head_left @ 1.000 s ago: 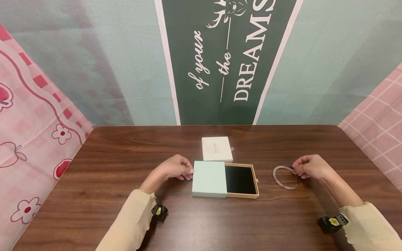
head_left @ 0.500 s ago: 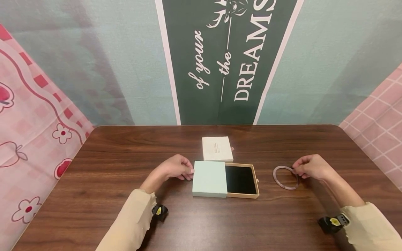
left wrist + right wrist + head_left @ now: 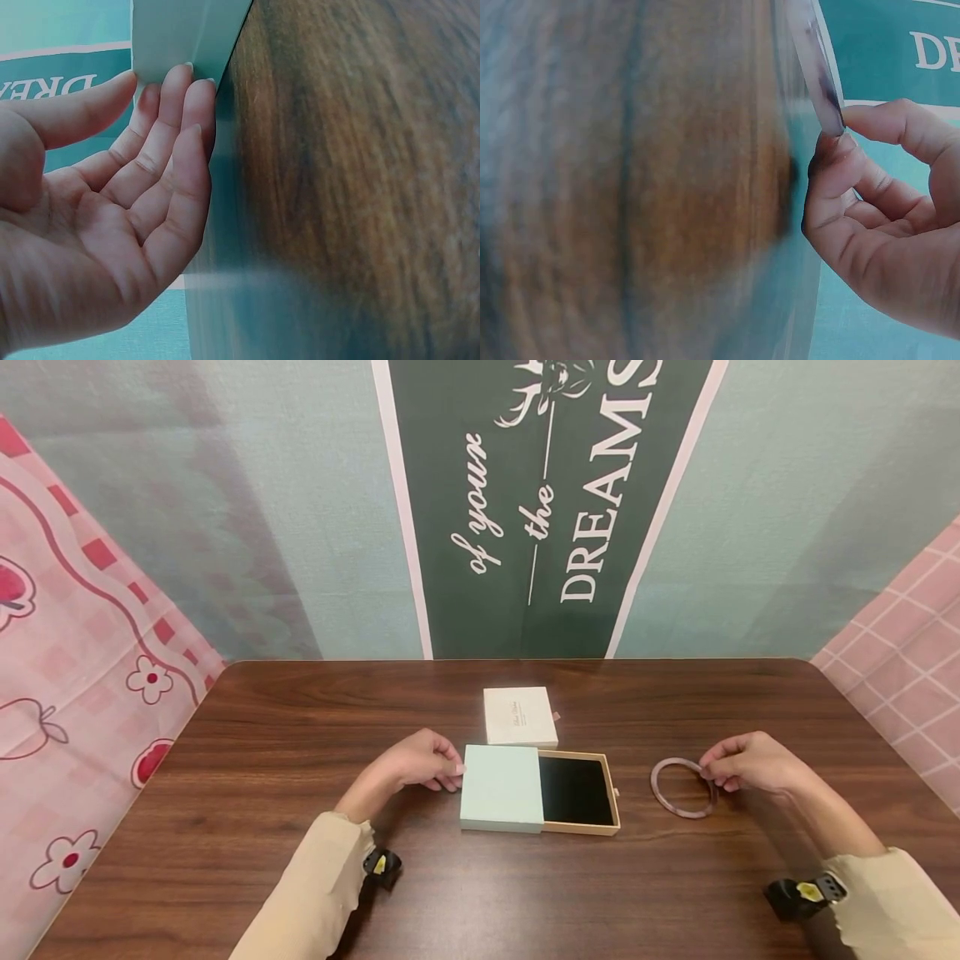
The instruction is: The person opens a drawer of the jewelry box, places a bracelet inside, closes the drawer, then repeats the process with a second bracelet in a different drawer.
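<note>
A bangle [image 3: 660, 790], pale mauve and ring-shaped, is pinched at its right side between the thumb and fingers of my right hand [image 3: 753, 763]. In the right wrist view the bangle [image 3: 817, 71] appears edge-on at the thumb tip. A flat jewellery box has a mint-green sleeve [image 3: 501, 787] and a tan drawer pulled out to the right, with a black lining [image 3: 575, 790]. My left hand [image 3: 422, 760] touches the left end of that sleeve. The left wrist view shows its thumb and relaxed fingertips against the box wall [image 3: 184, 34], not wrapped round it.
Right behind the mint box lies a white box [image 3: 517, 714] with small print and a pinkish tab. Both rest on a dark brown wooden table [image 3: 600, 893]. A hanging cloth [image 3: 345, 510] stands along the table's back edge, with pink cloths at both sides.
My right hand has shifted slightly right and toward me, and the bangle has tilted a little with it. My left hand and the boxes hold their places.
</note>
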A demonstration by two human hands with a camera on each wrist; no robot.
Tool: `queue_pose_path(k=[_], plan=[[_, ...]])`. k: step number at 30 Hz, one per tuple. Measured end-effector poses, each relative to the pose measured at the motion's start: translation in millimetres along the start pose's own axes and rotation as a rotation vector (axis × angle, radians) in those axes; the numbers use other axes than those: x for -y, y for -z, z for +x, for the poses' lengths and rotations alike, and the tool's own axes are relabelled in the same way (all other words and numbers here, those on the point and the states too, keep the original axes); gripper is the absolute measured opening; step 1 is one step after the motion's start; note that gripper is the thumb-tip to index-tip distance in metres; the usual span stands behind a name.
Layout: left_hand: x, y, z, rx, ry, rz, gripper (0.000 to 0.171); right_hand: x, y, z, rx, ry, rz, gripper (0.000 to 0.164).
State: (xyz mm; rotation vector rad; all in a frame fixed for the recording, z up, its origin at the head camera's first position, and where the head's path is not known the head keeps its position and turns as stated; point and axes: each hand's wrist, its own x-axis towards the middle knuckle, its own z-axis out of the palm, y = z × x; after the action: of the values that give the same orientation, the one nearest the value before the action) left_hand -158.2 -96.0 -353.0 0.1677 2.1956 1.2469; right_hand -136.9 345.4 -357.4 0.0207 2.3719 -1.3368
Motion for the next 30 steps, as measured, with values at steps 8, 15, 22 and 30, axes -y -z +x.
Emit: queue_pose_path(k=[8,15,22,30], plan=[[-0.4,-0.6,0.1,-0.007,0.0,0.005,0.009,3,2,0,-0.006,0.029,0.02,0.015],[0.0,-0.2,-0.3,-0.008,-0.006,0.008,0.009,8,4,0,-0.017,0.061,0.099,0.01],[0.0,-0.3,-0.4,-0.007,-0.012,0.008,0.009,17,5,-2,-0.022,0.088,0.113,0.009],[0.2,-0.5,-0.7,-0.006,-0.015,0.004,0.009,30,2,-3,-0.034,0.104,0.092,0.01]])
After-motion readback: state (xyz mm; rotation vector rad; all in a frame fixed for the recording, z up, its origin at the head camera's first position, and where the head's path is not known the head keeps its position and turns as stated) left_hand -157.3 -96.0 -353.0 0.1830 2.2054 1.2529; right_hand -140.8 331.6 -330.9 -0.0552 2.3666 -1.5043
